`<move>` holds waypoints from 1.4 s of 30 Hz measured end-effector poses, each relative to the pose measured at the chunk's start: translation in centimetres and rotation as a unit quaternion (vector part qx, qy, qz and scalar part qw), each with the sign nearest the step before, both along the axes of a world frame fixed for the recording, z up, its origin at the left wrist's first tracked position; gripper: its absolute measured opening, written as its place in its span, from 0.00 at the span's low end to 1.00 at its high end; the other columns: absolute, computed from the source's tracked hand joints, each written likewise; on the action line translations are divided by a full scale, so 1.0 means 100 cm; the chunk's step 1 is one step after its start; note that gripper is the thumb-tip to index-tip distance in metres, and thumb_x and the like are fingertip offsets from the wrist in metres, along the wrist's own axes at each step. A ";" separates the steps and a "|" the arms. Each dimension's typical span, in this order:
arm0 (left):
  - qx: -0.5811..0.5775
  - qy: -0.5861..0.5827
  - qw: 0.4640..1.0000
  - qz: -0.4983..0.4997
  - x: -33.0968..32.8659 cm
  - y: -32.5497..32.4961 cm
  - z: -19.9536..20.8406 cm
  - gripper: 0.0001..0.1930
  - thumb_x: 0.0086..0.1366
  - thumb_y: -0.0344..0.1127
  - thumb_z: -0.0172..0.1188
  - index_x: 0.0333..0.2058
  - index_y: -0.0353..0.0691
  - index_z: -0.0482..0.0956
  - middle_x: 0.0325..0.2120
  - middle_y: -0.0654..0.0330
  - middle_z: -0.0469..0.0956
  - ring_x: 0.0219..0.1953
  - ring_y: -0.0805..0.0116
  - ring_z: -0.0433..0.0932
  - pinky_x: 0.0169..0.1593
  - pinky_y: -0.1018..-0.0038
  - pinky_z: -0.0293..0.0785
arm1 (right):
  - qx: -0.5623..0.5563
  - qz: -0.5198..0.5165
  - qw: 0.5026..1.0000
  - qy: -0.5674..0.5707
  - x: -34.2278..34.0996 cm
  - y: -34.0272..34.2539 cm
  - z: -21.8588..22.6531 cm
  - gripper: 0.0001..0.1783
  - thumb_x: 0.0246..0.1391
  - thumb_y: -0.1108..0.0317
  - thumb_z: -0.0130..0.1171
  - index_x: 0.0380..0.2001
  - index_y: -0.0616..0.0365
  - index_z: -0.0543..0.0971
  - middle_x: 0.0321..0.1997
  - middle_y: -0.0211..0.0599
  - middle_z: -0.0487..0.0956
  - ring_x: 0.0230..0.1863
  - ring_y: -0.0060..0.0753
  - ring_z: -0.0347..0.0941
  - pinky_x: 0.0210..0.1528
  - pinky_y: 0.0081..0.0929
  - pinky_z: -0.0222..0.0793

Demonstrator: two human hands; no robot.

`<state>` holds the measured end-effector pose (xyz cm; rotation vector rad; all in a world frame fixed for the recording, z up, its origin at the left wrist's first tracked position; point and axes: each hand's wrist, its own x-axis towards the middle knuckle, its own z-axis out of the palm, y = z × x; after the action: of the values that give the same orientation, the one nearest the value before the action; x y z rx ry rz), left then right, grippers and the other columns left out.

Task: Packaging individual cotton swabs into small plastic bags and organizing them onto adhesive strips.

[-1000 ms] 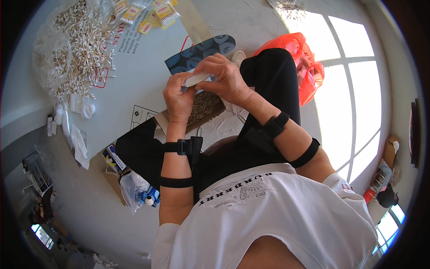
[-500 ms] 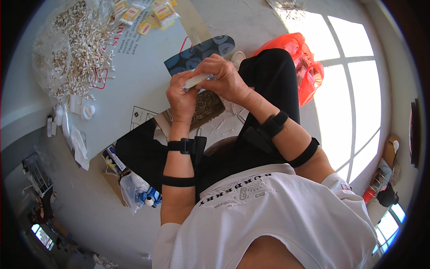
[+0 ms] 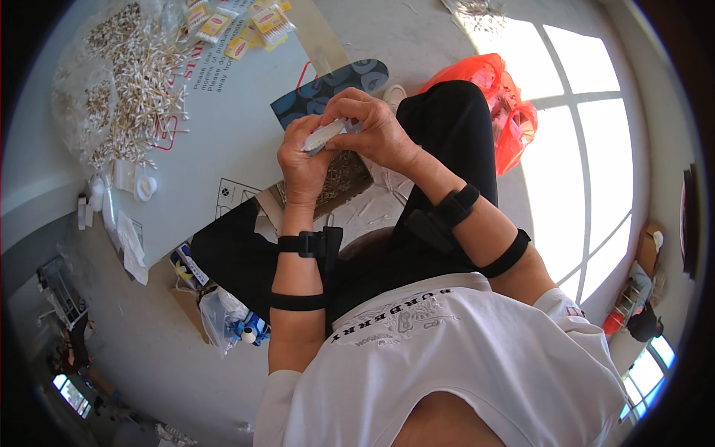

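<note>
Between my two hands is a small clear packet of cotton swabs (image 3: 322,137), its white tips bunched along the side that shows. My left hand (image 3: 299,159) is closed round its left end. The thumb and fingers of my right hand (image 3: 374,132) pinch its other end. Below the hands, partly hidden by them, stands a cardboard box (image 3: 356,191) with loose swabs inside. A big heap of loose cotton swabs (image 3: 134,82) lies in a clear plastic bag at the far left of the table.
Several filled swab packets with yellow labels (image 3: 271,24) lie at the table's (image 3: 231,127) far edge. A dark patterned board (image 3: 328,91) sits just beyond my hands. Right of my knee is a red plastic bag (image 3: 503,104). Stray swabs (image 3: 363,208) lie on the floor beside the box.
The packet has turned and tilted in my fingers, so more of its white swab tips show. Both hands have shifted only slightly and keep their hold.
</note>
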<state>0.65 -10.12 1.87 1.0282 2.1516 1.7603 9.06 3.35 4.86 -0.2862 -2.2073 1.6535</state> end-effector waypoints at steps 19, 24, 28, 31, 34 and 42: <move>0.024 -0.074 0.997 -0.028 0.000 -0.002 -0.008 0.18 0.46 0.18 0.70 0.37 0.38 0.84 0.37 0.61 0.83 0.42 0.66 0.78 0.47 0.72 0.75 | -0.074 0.031 0.996 -0.025 -0.008 0.007 -0.003 0.07 0.47 0.72 0.70 0.28 0.64 0.83 0.27 0.31 0.76 0.30 0.21 0.69 0.34 0.21 0.65; 0.035 -0.061 0.998 -0.006 0.002 0.002 -0.010 0.17 0.47 0.17 0.70 0.37 0.38 0.83 0.36 0.61 0.81 0.40 0.68 0.78 0.46 0.73 0.76 | -0.099 0.003 0.995 0.008 -0.007 0.004 -0.005 0.06 0.47 0.73 0.69 0.26 0.64 0.82 0.24 0.29 0.73 0.30 0.21 0.69 0.33 0.22 0.64; 0.038 -0.068 0.997 -0.011 0.000 0.002 -0.012 0.18 0.47 0.17 0.70 0.38 0.38 0.83 0.38 0.61 0.81 0.40 0.68 0.78 0.46 0.73 0.76 | -0.087 0.001 0.996 0.005 -0.009 0.005 -0.005 0.06 0.47 0.73 0.69 0.26 0.64 0.82 0.23 0.29 0.73 0.29 0.20 0.68 0.33 0.22 0.64; 0.021 -0.114 0.993 -0.027 0.000 0.000 -0.012 0.19 0.47 0.18 0.70 0.39 0.39 0.83 0.40 0.62 0.81 0.42 0.70 0.78 0.47 0.73 0.76 | -0.105 0.010 0.994 0.005 -0.009 0.004 -0.004 0.06 0.47 0.73 0.69 0.26 0.64 0.82 0.24 0.29 0.73 0.29 0.20 0.67 0.32 0.22 0.63; 0.037 -0.163 0.985 -0.038 0.000 0.002 -0.012 0.19 0.47 0.19 0.71 0.40 0.39 0.82 0.41 0.62 0.80 0.43 0.71 0.78 0.47 0.74 0.76 | -0.113 0.012 0.994 0.005 -0.009 0.004 -0.003 0.05 0.46 0.74 0.69 0.26 0.63 0.83 0.24 0.29 0.73 0.28 0.20 0.66 0.32 0.22 0.62; 0.018 -0.179 0.983 -0.029 -0.001 -0.001 -0.013 0.19 0.48 0.22 0.73 0.41 0.40 0.83 0.40 0.63 0.80 0.43 0.73 0.78 0.48 0.75 0.75 | -0.304 0.055 0.950 -0.052 -0.006 0.012 0.009 0.05 0.46 0.77 0.68 0.29 0.63 0.84 0.29 0.29 0.78 0.35 0.20 0.73 0.40 0.19 0.69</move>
<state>0.59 -10.21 0.55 0.7061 1.8572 1.8008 8.41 4.58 5.73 -0.4192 -1.7450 2.4039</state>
